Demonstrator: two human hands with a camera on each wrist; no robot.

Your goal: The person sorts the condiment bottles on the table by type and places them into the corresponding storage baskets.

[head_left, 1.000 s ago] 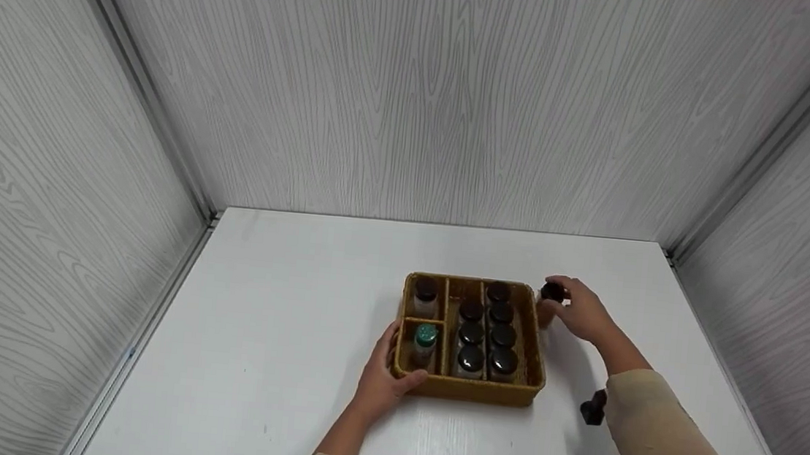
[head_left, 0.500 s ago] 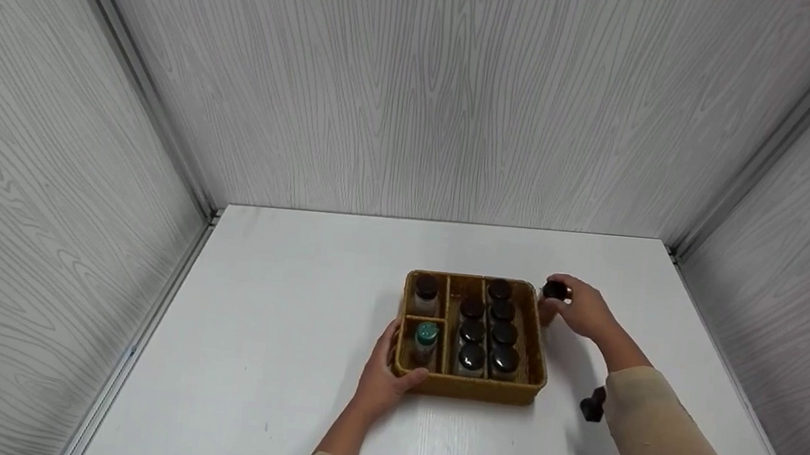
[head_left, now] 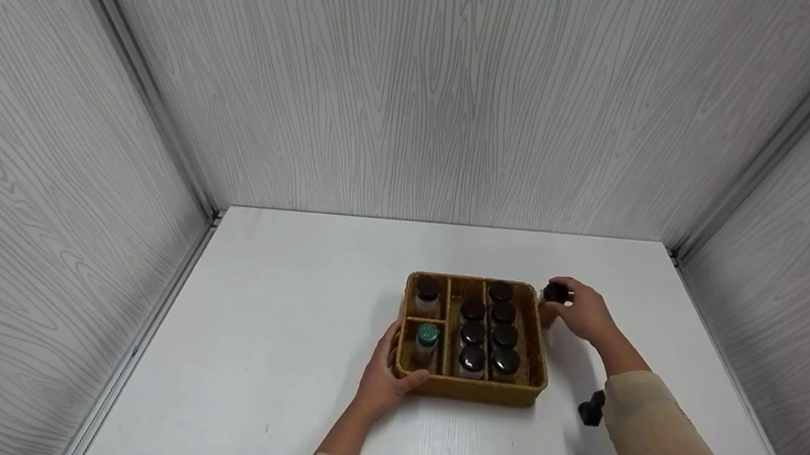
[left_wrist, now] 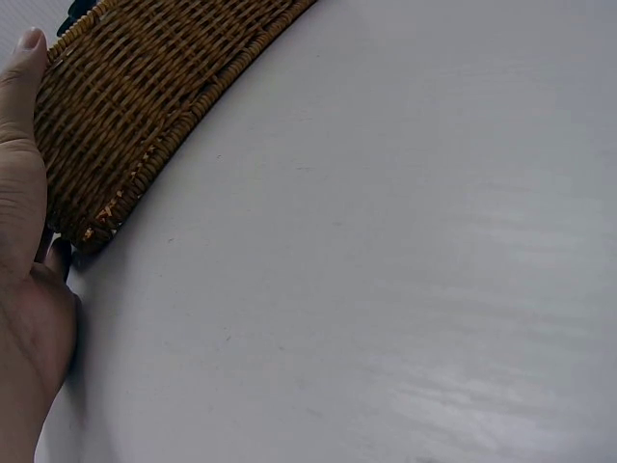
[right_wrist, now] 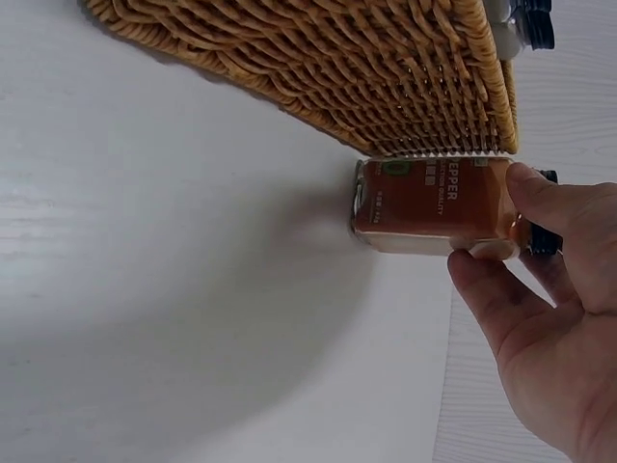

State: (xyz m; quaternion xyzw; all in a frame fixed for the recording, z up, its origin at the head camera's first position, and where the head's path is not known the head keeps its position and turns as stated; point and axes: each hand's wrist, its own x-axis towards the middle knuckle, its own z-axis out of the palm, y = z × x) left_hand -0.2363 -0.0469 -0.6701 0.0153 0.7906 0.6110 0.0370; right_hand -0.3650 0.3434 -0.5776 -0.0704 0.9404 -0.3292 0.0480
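A brown wicker basket (head_left: 482, 391) with compartments stands on the white table, right of centre. My left hand (head_left: 379, 386) grips its front left corner, thumb on the front wall and fingers along the left side. Just outside the basket's right wall, my right hand (head_left: 586, 317) pinches a pepper jar (right_wrist: 429, 201) near its black cap. Orange-red powder fills the jar, which is upright beside the wicker; its label reads "PEPPER". Several black-capped jars (head_left: 473, 333) stand in rows inside the basket. A green-capped jar (head_left: 427, 336) occupies the front left compartment, with a black-capped jar (head_left: 428, 290) behind it.
Grey wood-grain panels (head_left: 430, 112) close off the back and both sides of the white table (head_left: 281, 305). A small black object (head_left: 590, 410) shows beside the right sleeve (head_left: 665, 433), apparently at the wrist.
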